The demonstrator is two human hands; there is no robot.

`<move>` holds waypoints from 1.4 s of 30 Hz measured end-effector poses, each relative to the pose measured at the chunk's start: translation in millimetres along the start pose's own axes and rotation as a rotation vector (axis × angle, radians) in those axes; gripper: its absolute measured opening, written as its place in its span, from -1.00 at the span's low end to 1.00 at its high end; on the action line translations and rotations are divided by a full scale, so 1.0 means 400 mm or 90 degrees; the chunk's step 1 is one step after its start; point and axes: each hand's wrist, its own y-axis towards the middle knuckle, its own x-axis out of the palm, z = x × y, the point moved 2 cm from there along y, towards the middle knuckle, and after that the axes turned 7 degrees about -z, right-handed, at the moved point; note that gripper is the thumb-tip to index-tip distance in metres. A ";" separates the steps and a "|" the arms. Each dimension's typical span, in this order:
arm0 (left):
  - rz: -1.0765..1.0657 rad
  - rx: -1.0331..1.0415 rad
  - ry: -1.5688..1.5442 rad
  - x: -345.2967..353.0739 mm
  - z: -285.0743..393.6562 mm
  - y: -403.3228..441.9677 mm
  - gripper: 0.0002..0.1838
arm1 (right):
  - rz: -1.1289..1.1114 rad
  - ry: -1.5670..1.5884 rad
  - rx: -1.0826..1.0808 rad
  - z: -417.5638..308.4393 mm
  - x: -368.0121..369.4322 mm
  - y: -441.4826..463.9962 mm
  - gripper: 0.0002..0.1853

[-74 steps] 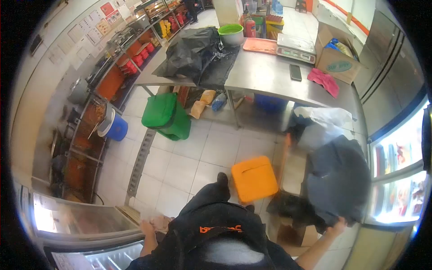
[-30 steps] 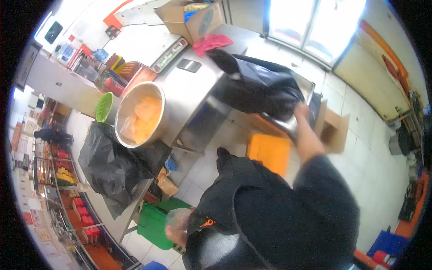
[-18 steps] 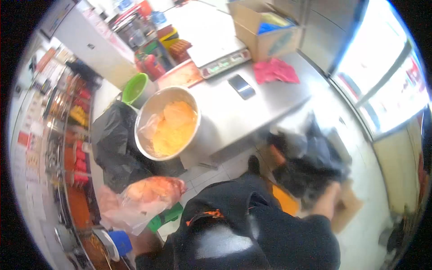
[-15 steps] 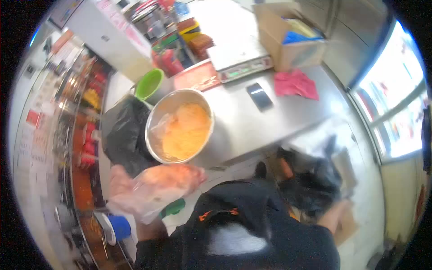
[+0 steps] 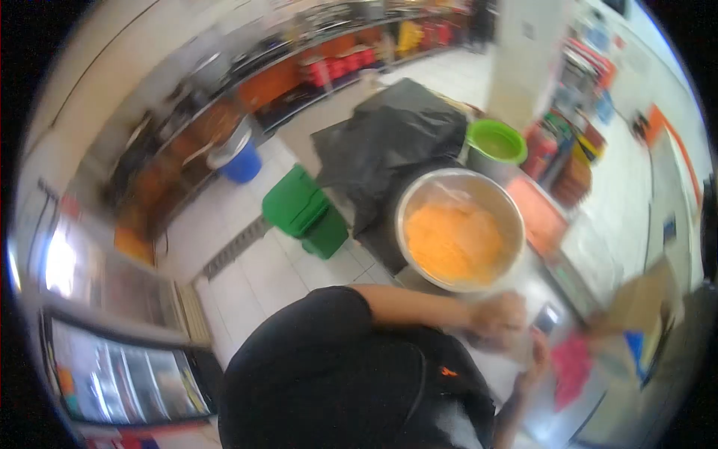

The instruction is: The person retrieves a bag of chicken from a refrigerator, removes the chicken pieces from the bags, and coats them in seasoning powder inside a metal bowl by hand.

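"Metal bowl [image 5: 511,224], where is it?"

"On the steel table [image 5: 537,288], at 3 o'clock from the middle of the view. Black plastic [image 5: 389,123] lies heaped at the bowl's 11 o'clock."

"What's inside?"

"Orange food [image 5: 449,239], with some clear plastic [image 5: 452,193] towards the bowl's 12 o'clock."

"And what changes?"

"Half a second earlier, the left hand [image 5: 497,318] carries a clear bag of something pinkish, while the right hand [image 5: 532,361] is down by dark plastic, away from the table. Now I can't make that bag out, and the two hands are close together at the bowl's 5 o'clock."

"Holding anything?"

"Can't tell. Both are blurred, and nothing shows clearly between them."

"What does that mean for the work?"

"My reading: it moves from hands working apart to both working together, just beside the bowl. Whether the left forearm touches the rim, I can't say."

"Anything smaller?"

"Only the phone [image 5: 547,319], just beside the hands, between the bowl's 4 and 5 o'clock."
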 end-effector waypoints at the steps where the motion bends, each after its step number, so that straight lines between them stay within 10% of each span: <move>1: -0.005 -0.080 -0.016 0.024 -0.002 -0.020 -0.72 | -0.085 0.015 0.038 0.030 0.025 0.033 -0.70; 4: 0.056 -0.160 0.027 0.026 -0.038 -0.059 -0.71 | -0.094 0.086 0.260 0.005 0.124 0.088 -0.78; 13: 0.094 -0.204 0.036 -0.035 -0.047 -0.109 -0.67 | -0.415 0.112 0.314 0.077 0.122 0.154 -0.68; 15: 0.090 -0.203 -0.034 -0.042 -0.044 -0.111 -0.58 | -0.417 -0.109 0.081 0.016 0.160 0.183 -0.63; 24: -0.116 -0.237 -0.001 0.024 -0.114 -0.123 -0.34 | -0.236 0.059 0.465 0.045 0.110 0.132 -0.70; 27: -0.020 -0.256 -0.052 0.010 -0.101 -0.096 -0.30 | -0.312 0.055 0.248 0.141 0.063 0.139 -0.75; 34: -0.046 -0.367 -0.250 0.000 -0.062 -0.070 -0.35 | -0.299 -0.150 0.446 0.069 0.051 0.188 -0.89; 42: -0.122 -0.382 -0.280 0.011 -0.080 -0.054 -0.41 | -0.315 -0.127 0.367 0.109 0.033 0.125 -0.87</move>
